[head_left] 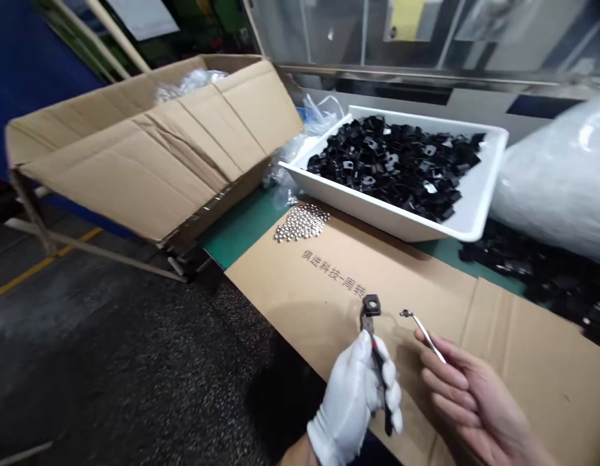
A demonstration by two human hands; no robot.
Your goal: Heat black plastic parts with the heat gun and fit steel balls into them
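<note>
Wearing a white glove, my left hand (358, 391) is closed around the dark handles of pliers (378, 366). At the pliers' tip is a small black part (371, 305) with a round hole. My bare right hand (467, 395) pinches a thin metal tool (427, 336); a small dark metal piece (405, 313) is at its far end, to the right of the black part and apart from it. Both hands are over a cardboard sheet (300, 291) with printed characters. A pile of small shiny metal pieces (302, 222) lies on the sheet's far left part.
Behind the sheet, a white tray (483, 194) holds a heap of black parts (397, 162). A large cardboard box (134, 168) stands at the left. More black parts (537, 268) lie at the right under a translucent plastic bag (562, 175). Green table surface (246, 226) shows beside the sheet.
</note>
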